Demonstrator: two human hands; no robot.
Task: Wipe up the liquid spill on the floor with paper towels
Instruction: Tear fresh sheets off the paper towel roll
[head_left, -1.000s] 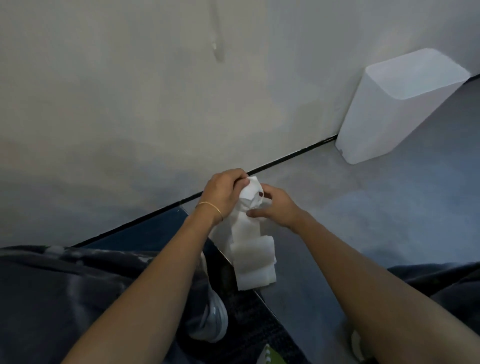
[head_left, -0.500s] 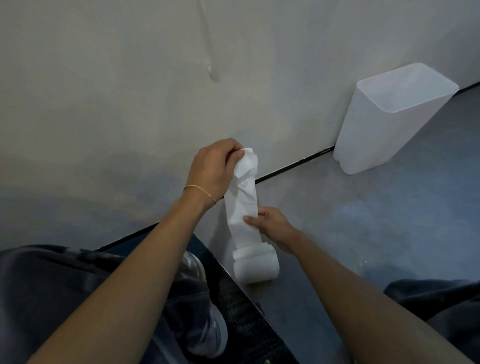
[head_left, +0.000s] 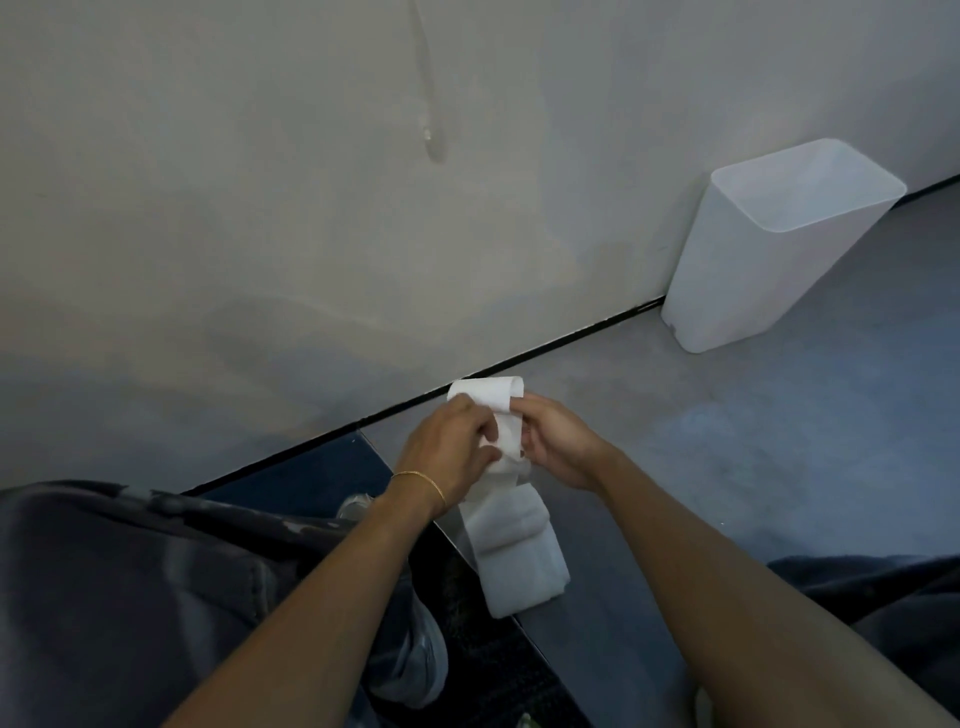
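My left hand (head_left: 451, 453) came back down to meet my right hand (head_left: 558, 448); both pinch the paper towel (head_left: 506, 452) strip, roll dangling over the floor (head_left: 727, 441) (flimsy stuff, grip near the fold).

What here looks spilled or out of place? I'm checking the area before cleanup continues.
A drip streak runs down the wall, and a faint stain outline spreads lower down. No clear puddle shows on the floor. Both hands, left and right, hold the paper towel roll.
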